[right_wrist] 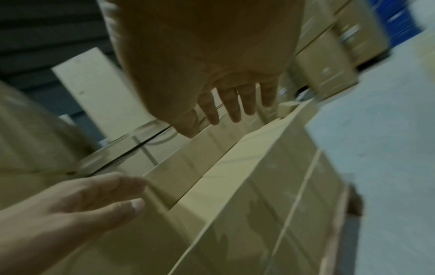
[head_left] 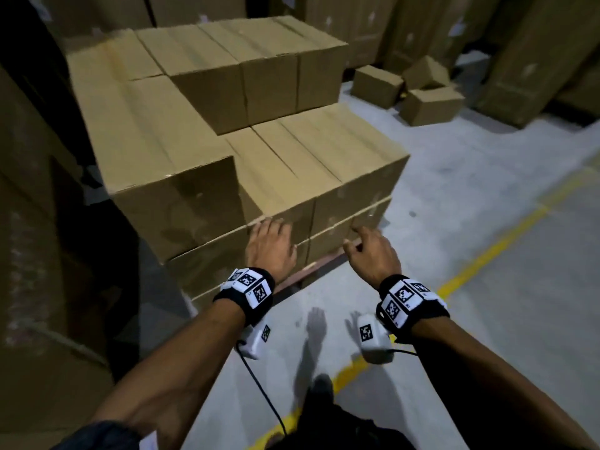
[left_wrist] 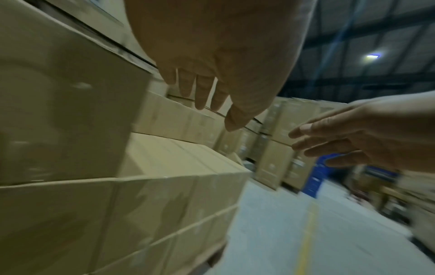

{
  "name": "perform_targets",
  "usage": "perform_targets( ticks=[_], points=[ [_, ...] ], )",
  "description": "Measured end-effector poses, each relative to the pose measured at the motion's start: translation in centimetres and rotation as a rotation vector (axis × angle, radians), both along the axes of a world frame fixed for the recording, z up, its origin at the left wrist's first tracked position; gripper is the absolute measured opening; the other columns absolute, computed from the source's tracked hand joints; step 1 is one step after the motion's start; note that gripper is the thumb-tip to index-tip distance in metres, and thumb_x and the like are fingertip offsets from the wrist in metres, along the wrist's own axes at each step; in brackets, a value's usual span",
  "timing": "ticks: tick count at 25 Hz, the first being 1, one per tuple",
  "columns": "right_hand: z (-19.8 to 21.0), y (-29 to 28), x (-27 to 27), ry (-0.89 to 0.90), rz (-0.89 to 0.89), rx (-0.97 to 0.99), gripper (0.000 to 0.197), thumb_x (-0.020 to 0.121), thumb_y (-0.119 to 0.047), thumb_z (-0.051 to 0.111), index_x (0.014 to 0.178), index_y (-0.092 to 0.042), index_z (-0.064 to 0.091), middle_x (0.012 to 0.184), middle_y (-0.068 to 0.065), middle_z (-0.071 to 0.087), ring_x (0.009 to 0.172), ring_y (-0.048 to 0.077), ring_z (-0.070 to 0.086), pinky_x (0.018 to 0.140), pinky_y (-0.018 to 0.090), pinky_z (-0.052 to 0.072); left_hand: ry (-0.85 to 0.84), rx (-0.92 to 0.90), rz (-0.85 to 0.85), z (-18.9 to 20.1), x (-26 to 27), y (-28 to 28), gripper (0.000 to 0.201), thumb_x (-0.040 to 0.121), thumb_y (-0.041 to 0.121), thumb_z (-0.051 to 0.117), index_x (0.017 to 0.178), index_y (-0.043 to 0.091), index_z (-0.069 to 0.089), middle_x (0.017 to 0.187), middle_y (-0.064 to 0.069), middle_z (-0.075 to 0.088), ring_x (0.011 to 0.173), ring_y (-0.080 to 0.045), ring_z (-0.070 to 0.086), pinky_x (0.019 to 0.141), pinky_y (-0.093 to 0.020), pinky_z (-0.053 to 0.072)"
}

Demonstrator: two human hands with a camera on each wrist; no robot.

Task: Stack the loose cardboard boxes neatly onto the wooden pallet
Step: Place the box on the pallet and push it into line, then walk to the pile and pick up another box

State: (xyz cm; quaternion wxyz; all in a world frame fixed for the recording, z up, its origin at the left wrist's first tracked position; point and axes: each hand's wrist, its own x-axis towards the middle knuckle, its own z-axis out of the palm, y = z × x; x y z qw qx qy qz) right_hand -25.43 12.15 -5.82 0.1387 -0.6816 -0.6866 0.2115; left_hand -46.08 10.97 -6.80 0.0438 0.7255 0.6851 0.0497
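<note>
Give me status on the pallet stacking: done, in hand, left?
Done: most boxes sit in a stepped stack on the pallet. In hand: nothing; the left hand and right hand are open and empty by the stack's near face. Left: three loose boxes lie on the floor beyond the stack.

The grey concrete floor (head_left: 487, 222) is carrying a wooden pallet (head_left: 319, 269) with stacked cardboard boxes (head_left: 201, 264) sitting on it. Three loose boxes (head_left: 430, 105) are lying on the floor beyond, and a yellow line (head_left: 493, 245) is crossing it.
</note>
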Motion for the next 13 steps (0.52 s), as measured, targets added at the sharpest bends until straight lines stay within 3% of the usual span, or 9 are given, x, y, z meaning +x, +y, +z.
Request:
perform_targets(
  ticks=[4, 8, 13],
  points=[
    [-0.6, -1.2, 7.7, -0.012, -0.137, -0.001, 0.038, 0.099, -0.037, 0.054, 0.131, -0.017, 0.06, 0.137, 0.009, 0.059, 0.128, 0.031, 0.051, 0.101, 0.039, 0.041, -0.017, 0.022, -0.163, -0.1, 7.8, 2.1, 0.055, 0.099, 0.039, 0.046, 0.148, 0.016, 0.034, 0.156, -0.006, 0.034, 0.149, -0.024, 0.021, 0.123, -0.042, 0.012],
    [-1.8, 0.5, 15.8, -0.037, -0.236, -0.009, 0.049, 0.101, -0.041, 0.052, 0.143, -0.017, 0.052, 0.148, 0.006, 0.051, 0.137, 0.027, 0.045, 0.106, 0.036, 0.036, -0.011, 0.043, -0.266, -1.3, 16.4, 6.1, 0.053, 0.098, 0.038, 0.046, 0.145, 0.015, 0.04, 0.155, -0.005, 0.038, 0.149, -0.024, 0.022, 0.123, -0.041, 0.013],
    [-3.4, 6.2, 27.9, -0.051, -0.282, -0.021, 0.053, 0.1, -0.044, 0.052, 0.145, -0.016, 0.051, 0.149, 0.006, 0.049, 0.139, 0.027, 0.043, 0.109, 0.037, 0.034, -0.005, 0.03, -0.35, -2.6, 28.7, 13.7, 0.046, 0.098, 0.037, 0.046, 0.139, 0.015, 0.047, 0.15, -0.006, 0.044, 0.145, -0.025, 0.028, 0.12, -0.038, 0.015]
  ],
)
